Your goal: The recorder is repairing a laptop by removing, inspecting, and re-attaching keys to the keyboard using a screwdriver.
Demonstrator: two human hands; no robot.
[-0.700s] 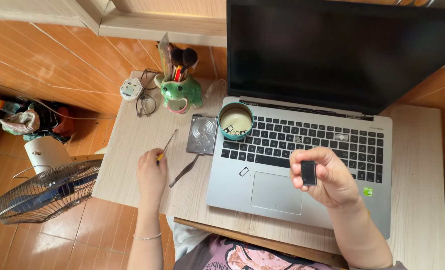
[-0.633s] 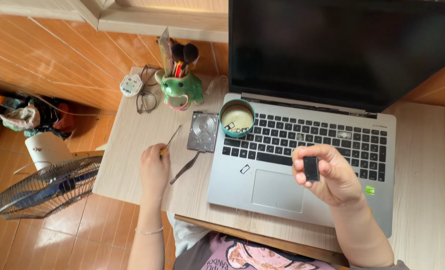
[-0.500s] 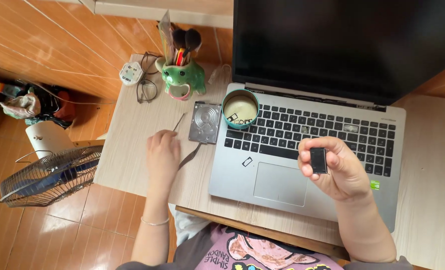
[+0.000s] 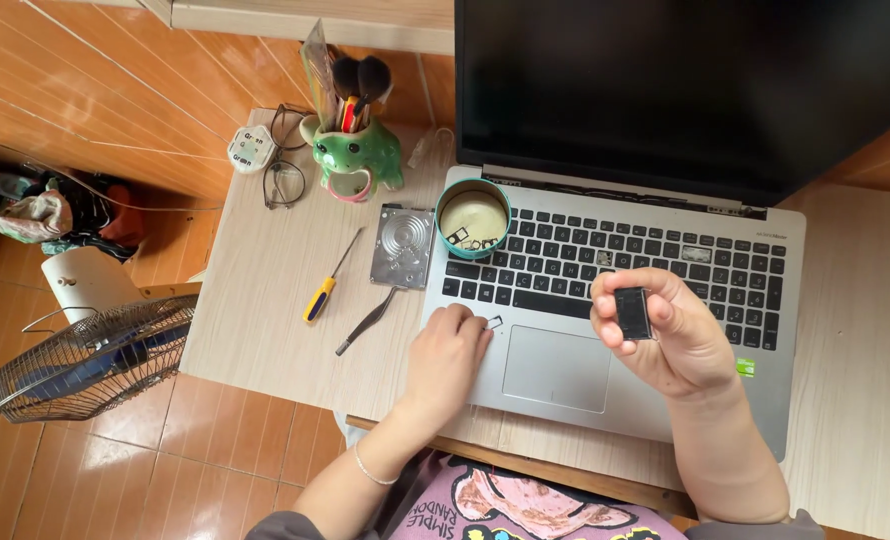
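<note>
The small black rectangular part (image 4: 633, 312) is flat, dark and slightly glossy, and it is held upright above the right side of the laptop (image 4: 615, 300), over the keyboard. The right hand (image 4: 665, 335) holds it, with the thumb on one edge and the other fingers (image 4: 605, 325) closed around the opposite edge. The left hand (image 4: 447, 355) rests on the near left corner of the laptop, beside the touchpad; its fingers are curled together and their tips touch a tiny pale piece (image 4: 493, 322) that lies on the palm rest, but whether they pinch it cannot be told. The laptop is grey with black keys and its screen is dark. On the far left corner of the keyboard stands a round teal tin (image 4: 473, 218) with a pale inside, and in it lie some very small parts, too small to tell apart. Just left of the tin lies a bare hard drive (image 4: 402, 246) with a shiny disc, and near it dark tweezers (image 4: 367, 321) and a screwdriver with yellow handle (image 4: 330, 280). Further away stands a green frog-shaped cup (image 4: 355, 155) which holds brushes and pens, with glasses (image 4: 285, 160) and a small white round device (image 4: 249, 148) to its left. The surface (image 4: 265, 300) is light wood. On the orange floor at the left stands a fan (image 4: 85, 350).
</note>
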